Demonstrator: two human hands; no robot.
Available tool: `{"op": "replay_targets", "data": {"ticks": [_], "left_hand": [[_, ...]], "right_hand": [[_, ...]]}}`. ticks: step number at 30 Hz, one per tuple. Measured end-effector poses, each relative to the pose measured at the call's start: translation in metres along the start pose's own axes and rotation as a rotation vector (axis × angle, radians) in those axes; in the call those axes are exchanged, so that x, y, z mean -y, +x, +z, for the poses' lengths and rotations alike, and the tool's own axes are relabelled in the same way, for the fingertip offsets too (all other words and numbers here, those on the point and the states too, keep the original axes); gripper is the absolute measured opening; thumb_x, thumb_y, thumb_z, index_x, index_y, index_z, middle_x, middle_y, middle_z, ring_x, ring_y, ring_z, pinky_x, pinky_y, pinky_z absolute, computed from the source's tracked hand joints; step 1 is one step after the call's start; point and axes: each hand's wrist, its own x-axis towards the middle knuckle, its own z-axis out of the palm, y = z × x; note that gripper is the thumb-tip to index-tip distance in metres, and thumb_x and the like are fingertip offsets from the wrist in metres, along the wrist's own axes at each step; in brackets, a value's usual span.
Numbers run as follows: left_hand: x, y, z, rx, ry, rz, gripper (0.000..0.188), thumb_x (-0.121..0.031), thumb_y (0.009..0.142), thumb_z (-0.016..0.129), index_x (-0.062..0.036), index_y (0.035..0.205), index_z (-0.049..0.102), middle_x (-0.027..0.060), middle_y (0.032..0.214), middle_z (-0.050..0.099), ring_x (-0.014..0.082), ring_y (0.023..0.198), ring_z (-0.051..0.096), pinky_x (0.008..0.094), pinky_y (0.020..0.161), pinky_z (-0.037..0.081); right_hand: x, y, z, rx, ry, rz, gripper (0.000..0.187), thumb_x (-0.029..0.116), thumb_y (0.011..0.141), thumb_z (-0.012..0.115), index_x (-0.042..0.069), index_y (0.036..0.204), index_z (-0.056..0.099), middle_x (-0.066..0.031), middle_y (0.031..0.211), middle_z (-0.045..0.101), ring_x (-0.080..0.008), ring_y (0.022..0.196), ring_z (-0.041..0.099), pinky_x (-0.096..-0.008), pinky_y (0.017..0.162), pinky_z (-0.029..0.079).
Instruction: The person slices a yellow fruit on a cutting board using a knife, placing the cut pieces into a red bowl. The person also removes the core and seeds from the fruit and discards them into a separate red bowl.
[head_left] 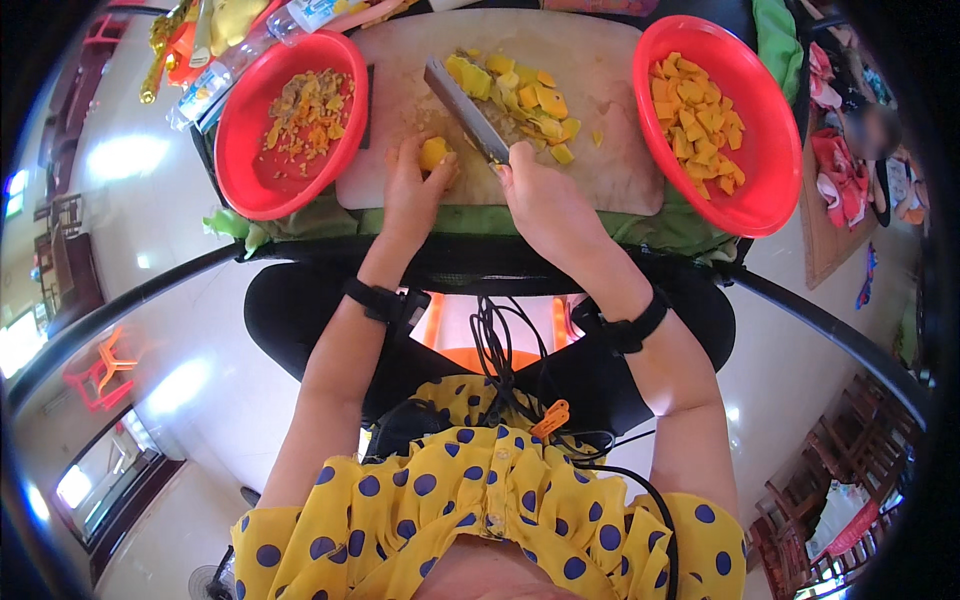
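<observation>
My right hand (555,200) is wrapped round the handle of a knife with a broad dark blade (468,112), which slants up and left over the cutting board (390,70). My left hand (412,190) pinches a small orange-yellow piece of pumpkin (434,153) against the board, left of the blade and apart from it. Beyond and right of the blade lies a heap of yellow and greenish peelings and offcuts (540,100). The knife's handle is mostly hidden in my fingers.
A red basin (235,140) with seeds and pulp stands left of the board. Another red basin (770,170), holding many orange pumpkin chunks (695,120), stands at the right. Plastic bottles (205,90) lie at the far left. Green cloth (640,228) shows along the near table edge.
</observation>
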Motion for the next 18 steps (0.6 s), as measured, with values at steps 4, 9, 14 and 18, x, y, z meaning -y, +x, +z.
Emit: {"op": "replay_targets", "data": {"ticks": [4,9,14,18], "left_hand": [[-0.007,-0.002,0.000,0.077,-0.385,-0.300,0.035,-0.022,0.095,0.064,-0.0011,0.122,0.057,0.0201,0.113,0.054,0.0359,0.101,0.059,0.0427,0.093,0.048],[0.019,-0.002,0.005,0.078,-0.129,-0.231,0.029,-0.023,0.100,0.059,0.0014,0.116,0.055,0.0218,0.108,0.057,0.0363,0.098,0.060,0.0437,0.081,0.051],[0.024,-0.002,0.006,0.057,-0.052,-0.170,0.032,-0.026,0.101,0.058,0.0038,0.112,0.054,0.0233,0.104,0.058,0.0369,0.093,0.061,0.0440,0.075,0.052],[0.008,0.000,0.003,0.096,-0.110,-0.246,0.033,-0.027,0.100,0.059,0.0042,0.108,0.053,0.0239,0.100,0.058,0.0382,0.090,0.061,0.0450,0.076,0.051]], "right_hand": [[0.004,-0.010,-0.013,-0.031,0.034,-0.059,0.025,0.021,0.102,0.045,-0.003,0.097,0.043,-0.0292,0.076,0.063,-0.0500,0.076,0.063,-0.0588,0.067,0.048],[0.003,-0.015,-0.014,0.057,0.055,-0.013,0.025,0.022,0.103,0.047,-0.002,0.098,0.042,-0.0295,0.078,0.060,-0.0507,0.080,0.059,-0.0571,0.067,0.045],[0.004,-0.017,-0.011,0.053,0.048,-0.093,0.024,0.019,0.102,0.046,-0.004,0.096,0.045,-0.0301,0.074,0.063,-0.0492,0.075,0.064,-0.0578,0.067,0.049],[0.002,-0.016,-0.010,0.052,0.051,-0.089,0.024,0.019,0.102,0.046,-0.004,0.095,0.045,-0.0303,0.075,0.063,-0.0492,0.075,0.064,-0.0579,0.067,0.049]]}}
